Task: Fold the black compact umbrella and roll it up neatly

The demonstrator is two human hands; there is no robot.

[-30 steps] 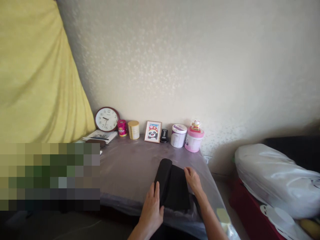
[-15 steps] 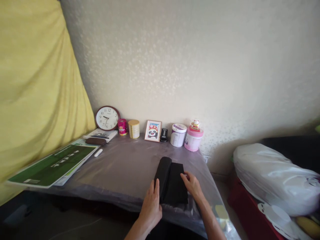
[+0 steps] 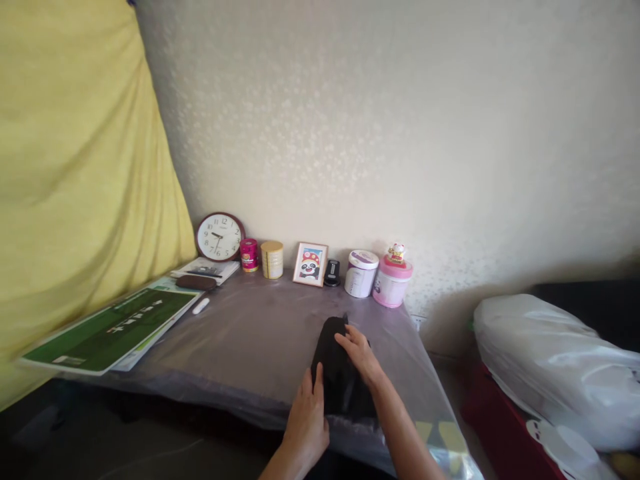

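Note:
A black folded item (image 3: 334, 377), soft and cloth-like with a thick rounded left side, lies near the table's front right. I cannot make out its exact kind. My left hand (image 3: 307, 413) grips its lower left edge, with the thumb and fingers along the side. Across its upper right part reaches my right hand (image 3: 357, 350), fingers bent and pinching a raised flap near the top. Part of the flap and the item's right side are hidden under that hand and forearm.
A plastic-covered table (image 3: 250, 340) carries a green board (image 3: 115, 330), brown case (image 3: 196, 283) and white object (image 3: 201, 306) on the left. Along the wall stand a clock (image 3: 220, 237), tins, a panda picture (image 3: 310, 265) and tubs. A white bag (image 3: 550, 367) sits right.
My right hand has moved left and up, bringing the item's right flap over toward the rounded side. My left hand keeps its hold. The view has shifted slightly.

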